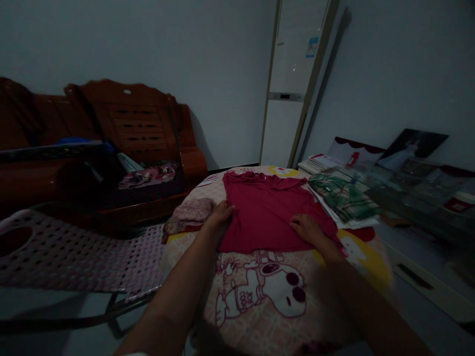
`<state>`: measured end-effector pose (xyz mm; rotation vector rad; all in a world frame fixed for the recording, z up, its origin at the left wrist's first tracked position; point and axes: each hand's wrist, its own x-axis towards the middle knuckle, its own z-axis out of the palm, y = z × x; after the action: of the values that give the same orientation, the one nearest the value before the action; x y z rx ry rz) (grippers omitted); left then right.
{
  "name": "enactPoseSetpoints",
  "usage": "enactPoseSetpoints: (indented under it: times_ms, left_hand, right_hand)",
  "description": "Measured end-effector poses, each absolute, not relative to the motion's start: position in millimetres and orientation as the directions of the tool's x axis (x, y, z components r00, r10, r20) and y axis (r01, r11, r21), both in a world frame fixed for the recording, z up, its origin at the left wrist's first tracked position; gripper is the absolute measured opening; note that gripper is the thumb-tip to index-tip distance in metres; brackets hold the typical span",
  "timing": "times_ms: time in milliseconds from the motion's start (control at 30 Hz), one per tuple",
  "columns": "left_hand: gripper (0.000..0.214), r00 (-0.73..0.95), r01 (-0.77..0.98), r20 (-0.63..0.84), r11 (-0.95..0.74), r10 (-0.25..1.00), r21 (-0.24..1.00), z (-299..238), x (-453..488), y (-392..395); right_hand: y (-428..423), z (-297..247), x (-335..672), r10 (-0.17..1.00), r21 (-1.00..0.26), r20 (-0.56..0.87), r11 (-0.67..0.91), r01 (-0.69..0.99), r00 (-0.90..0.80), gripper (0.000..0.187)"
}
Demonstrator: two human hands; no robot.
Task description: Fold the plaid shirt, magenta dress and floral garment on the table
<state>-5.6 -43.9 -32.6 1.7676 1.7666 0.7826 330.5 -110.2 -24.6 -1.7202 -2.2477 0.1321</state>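
A dark red short-sleeved top [267, 212] lies spread out on a cloth-covered table, its gathered neck end at the far side. My left hand [221, 213] rests at the left edge of the top, thumb and forefinger apart. On the right part of the top lies my right hand [307, 229], its fingers stretched inward over the fabric. Close to my left hand is a folded pale pink patterned garment [193, 211]. A folded green plaid garment [343, 198] lies beyond my right hand, on top of white papers.
The tablecloth [260, 326] carries a cartoon dog print. A woven reclining chair [92, 252] stands at the left, before a carved wooden sofa [137, 118]. Behind the table is a tall white air conditioner [284, 128]. A glass-topped cabinet [411, 183] runs along the right.
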Motion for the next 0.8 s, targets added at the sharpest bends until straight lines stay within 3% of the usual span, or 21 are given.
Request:
enactPoseSetpoints:
  times_ms: [100, 200, 300, 367, 467, 567, 800]
  left_hand:
    - [0.053, 0.117, 0.29, -0.122, 0.083, 0.986, 0.953, -34.6, -1.8, -69.0]
    - [0.076, 0.151, -0.009, -0.177, 0.181, 0.973, 0.984, -32.8, 1.8, -88.4]
    - [0.084, 0.084, -0.107, -0.18, 0.188, 0.98, 0.976, -32.3, -1.0, -96.9]
    - [0.083, -0.012, -0.05, -0.167, 0.166, 0.986, 0.985, -35.2, -5.8, -98.4]
    - [0.079, -0.196, 0.244, -0.042, 0.09, 0.98, 0.966, -43.8, -13.4, -100.2]
    - [0.071, -0.204, 0.516, 0.136, -0.012, 0.969, 0.856, -52.3, -18.6, -104.3]
    - [0.042, -0.144, 0.627, 0.251, -0.108, 0.957, 0.772, -49.2, -39.5, -110.8]
  right_hand:
    - [-121.4, -19.7, 334.8, 0.947, -0.351, 0.227, 0.296, 0.888, -0.225, 0.018]
    - [-134.7, -22.6, 334.7, 0.918, -0.425, 0.328, 0.355, 0.832, -0.224, 0.018]
    - [-146.9, -32.6, 331.3, 0.877, -0.461, 0.404, 0.442, 0.77, -0.261, 0.018]
    - [-152.6, -39.7, 329.0, 0.862, -0.461, 0.405, 0.48, 0.746, -0.304, 0.018]
    - [-156.9, -47.5, 328.3, 0.848, -0.436, 0.396, 0.511, 0.741, -0.352, 0.02]
    - [-157.9, -52.0, 332.2, 0.84, -0.384, 0.422, 0.507, 0.772, -0.341, 0.023]
    - [-163.3, -55.9, 354.7, 0.858, -0.302, 0.461, 0.389, 0.87, -0.224, 0.024]
